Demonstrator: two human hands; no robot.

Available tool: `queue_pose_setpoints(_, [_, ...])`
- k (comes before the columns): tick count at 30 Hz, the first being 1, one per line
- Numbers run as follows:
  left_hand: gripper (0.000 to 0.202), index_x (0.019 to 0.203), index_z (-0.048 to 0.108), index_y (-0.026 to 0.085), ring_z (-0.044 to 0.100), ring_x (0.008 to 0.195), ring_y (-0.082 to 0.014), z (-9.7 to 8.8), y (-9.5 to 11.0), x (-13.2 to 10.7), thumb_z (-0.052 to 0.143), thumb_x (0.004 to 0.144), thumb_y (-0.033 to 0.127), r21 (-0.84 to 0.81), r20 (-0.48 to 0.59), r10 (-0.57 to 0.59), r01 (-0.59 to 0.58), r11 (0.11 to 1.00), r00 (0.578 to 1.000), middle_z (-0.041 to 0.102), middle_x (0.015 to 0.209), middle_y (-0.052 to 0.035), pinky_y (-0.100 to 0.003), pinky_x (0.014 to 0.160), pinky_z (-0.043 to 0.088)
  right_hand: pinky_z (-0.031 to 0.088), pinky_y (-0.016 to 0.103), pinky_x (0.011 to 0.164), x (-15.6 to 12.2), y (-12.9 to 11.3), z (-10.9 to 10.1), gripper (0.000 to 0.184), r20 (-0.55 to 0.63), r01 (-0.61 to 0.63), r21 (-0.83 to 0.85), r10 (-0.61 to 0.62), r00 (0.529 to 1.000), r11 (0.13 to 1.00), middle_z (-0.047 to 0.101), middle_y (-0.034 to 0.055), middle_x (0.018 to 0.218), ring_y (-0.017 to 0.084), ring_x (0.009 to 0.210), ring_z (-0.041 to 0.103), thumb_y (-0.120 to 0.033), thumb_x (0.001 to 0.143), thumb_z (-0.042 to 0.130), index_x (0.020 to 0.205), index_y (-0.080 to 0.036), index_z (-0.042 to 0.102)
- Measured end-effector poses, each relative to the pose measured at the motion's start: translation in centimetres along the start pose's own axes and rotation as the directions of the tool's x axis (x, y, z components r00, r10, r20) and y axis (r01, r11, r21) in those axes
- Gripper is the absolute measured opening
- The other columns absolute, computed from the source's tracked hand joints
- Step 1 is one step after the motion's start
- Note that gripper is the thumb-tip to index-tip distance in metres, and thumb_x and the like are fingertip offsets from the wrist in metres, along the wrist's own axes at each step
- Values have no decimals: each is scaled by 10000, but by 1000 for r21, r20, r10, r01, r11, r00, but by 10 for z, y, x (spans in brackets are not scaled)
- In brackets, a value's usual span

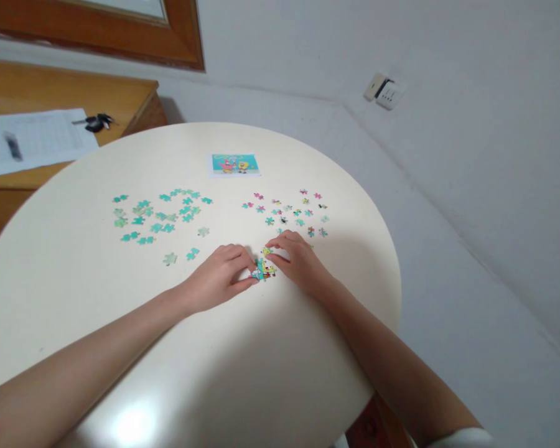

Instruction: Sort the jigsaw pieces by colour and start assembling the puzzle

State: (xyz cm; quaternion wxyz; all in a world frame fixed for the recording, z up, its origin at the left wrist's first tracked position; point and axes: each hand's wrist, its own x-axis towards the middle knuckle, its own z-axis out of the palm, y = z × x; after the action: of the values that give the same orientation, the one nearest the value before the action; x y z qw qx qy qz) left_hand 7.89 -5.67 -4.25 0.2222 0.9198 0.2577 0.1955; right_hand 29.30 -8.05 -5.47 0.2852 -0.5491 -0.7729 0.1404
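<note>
A small joined patch of jigsaw puzzle pieces [264, 271], yellow, teal and white, lies flat on the pale round table. My left hand [224, 275] grips its left edge between thumb and fingers. Just above the patch, my right hand [293, 255] pinches a yellow puzzle piece [266, 251] between thumb and fingertips. That piece sits very close to the patch's upper edge; whether they touch I cannot tell. Beyond my right hand are scattered pink, yellow and dark puzzle pieces [284, 220], a few partly hidden by the hand.
Teal and pale green puzzle pieces [156, 228] spread over the table's left side. A cartoon picture card [236, 164] lies toward the far edge. Left of the round table [98, 298] stands a wooden desk [116, 93] with a paper sheet [42, 138] and keys [99, 122].
</note>
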Motion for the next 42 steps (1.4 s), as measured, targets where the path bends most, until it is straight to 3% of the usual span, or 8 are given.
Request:
queue_pose_setpoints(12, [147,883,593,190,570,848,-195,1,-2,0,565,876,334,-2,-14,19,-19,1000,1000,621,875,-54,-324,776,418,434,325,815,-1,2,2,87,-34,3,31,-2,999,1000,612,54,876,186,870,550,-153,785,638,847,-189,591])
queue_pose_setpoints(23, [137,884,603,191,570,847,-194,1,-2,-1,572,872,324,-12,-10,11,-11,1000,1000,624,871,-53,-330,785,423,407,231,664,-1,-9,-4,116,3,-156,190,158,987,969,569,-34,669,106,646,517,-162,771,627,723,-198,528])
queue_pose_setpoints(29, [126,882,604,193,576,847,-194,1,-1,-1,570,873,315,-16,-22,20,-20,1000,1000,627,874,-51,-329,780,424,417,225,638,0,-9,-8,45,-7,-221,251,230,973,942,613,-23,678,104,630,535,-185,785,582,741,-196,581])
queue_pose_setpoints(35, [121,877,601,196,576,847,-197,1,-1,0,563,876,310,-26,-26,27,-28,999,999,630,872,-51,-329,778,425,422,237,649,0,-5,-13,67,-7,-245,206,252,968,947,635,-4,685,116,644,562,-167,786,555,737,-186,595])
queue_pose_setpoints(42, [134,875,602,198,577,849,-197,1,-1,-1,546,884,319,-26,-16,13,-13,1000,1000,630,876,-52,-331,779,426,410,232,636,-1,-3,-11,104,-11,-252,183,259,966,950,591,-44,648,96,582,518,-163,765,608,861,-197,591])
